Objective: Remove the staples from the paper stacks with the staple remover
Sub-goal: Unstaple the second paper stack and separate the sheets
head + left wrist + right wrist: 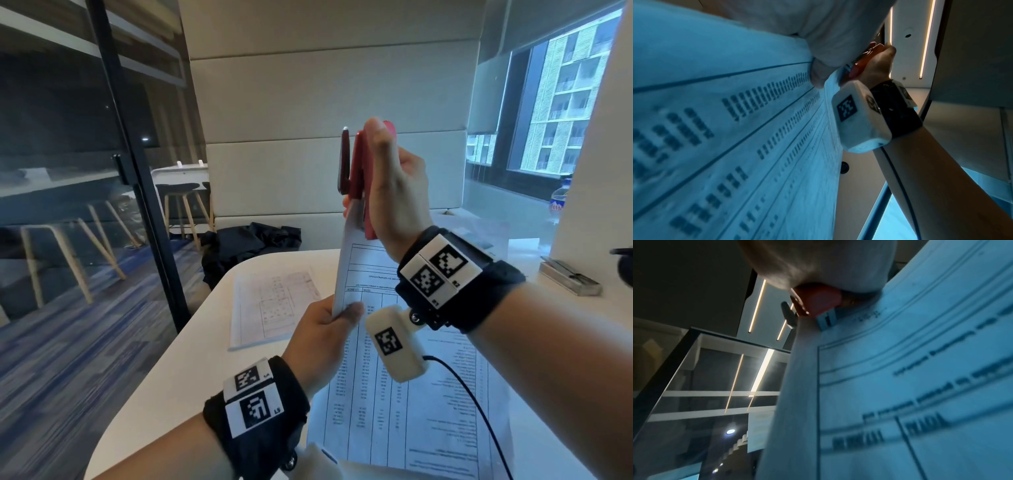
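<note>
Paper sheets printed with pink tables [274, 305] are seen lying flat on the white table [205, 329] at the left. Just right of them, a printed paper stack [356, 274] is pinched at its left edge by the left hand [322, 339], thumb on top, and raised off the table. Its top corner is met by the red staple remover [356, 171], which is gripped from the right by the right hand [394, 192], above the left hand.
</note>
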The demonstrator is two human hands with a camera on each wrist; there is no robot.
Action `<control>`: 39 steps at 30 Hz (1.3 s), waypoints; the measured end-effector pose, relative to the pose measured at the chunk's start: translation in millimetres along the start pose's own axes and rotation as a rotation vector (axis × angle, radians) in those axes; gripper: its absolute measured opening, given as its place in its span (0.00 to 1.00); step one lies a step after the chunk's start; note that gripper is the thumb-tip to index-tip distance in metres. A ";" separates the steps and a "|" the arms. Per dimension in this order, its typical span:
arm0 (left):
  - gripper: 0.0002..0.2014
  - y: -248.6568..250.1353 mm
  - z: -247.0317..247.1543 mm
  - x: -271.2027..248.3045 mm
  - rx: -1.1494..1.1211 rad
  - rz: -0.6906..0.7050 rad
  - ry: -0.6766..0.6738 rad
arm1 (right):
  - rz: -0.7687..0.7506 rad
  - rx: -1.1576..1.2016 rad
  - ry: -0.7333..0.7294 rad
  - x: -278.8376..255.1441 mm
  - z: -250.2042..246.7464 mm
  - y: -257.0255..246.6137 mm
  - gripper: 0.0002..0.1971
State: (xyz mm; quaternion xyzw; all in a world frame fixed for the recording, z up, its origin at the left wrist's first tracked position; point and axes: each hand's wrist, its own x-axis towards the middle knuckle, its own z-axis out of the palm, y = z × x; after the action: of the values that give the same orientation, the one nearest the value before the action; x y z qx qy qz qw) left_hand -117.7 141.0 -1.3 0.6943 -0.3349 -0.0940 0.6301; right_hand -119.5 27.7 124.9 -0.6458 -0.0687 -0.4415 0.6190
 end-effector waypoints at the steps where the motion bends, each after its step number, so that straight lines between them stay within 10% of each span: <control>1: 0.14 -0.2 -1.6 0.6 -0.012 -0.006 -0.010 | 0.006 -0.009 -0.026 3.5 -1.1 -2.0 0.32; 13: 0.10 -2.0 -83.8 32.4 0.076 -0.215 0.308 | 0.241 -0.675 0.163 24.0 -82.0 31.5 0.19; 25: 0.19 -64.6 -192.6 127.2 0.527 -0.580 0.479 | 0.587 -1.116 -0.951 -80.1 -91.4 70.3 0.18; 39: 0.09 -121.2 -185.8 171.0 1.032 -0.607 0.182 | 0.470 -1.196 -1.318 -111.6 -91.6 81.2 0.15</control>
State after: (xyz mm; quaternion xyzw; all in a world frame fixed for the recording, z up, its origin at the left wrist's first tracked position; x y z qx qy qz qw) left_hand 156.6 189.8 -30.1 0.9800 -0.0692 -0.0354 0.1832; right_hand -179.4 -18.2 -22.6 -0.9767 -0.0349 0.1909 0.0912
